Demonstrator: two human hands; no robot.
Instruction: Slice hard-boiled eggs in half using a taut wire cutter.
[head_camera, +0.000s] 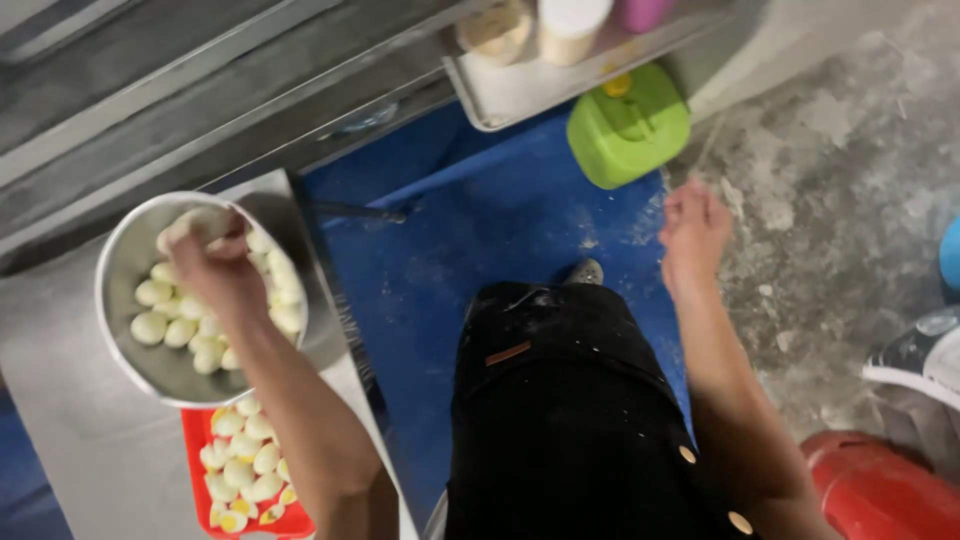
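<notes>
Peeled eggs (180, 325) heaped in metal bowl (125, 260) at counter (80, 440) right edge | one egg gripped by left hand (215, 265) over bowl | right hand (693, 228) clenched, contents unseen, over floor (840, 200) | more eggs held in red tray (195, 430) beside bowl

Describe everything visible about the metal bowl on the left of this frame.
The metal bowl is round, silvery and shiny, apparently steel, with a thin rim. It sits upright on a grey metal worktop, its near edge overlapping a red tray of similar pieces. Inside lie many small, pale, rounded dough-like pieces, filling the bottom. The left hand reaches into it, gripping one piece.
</notes>
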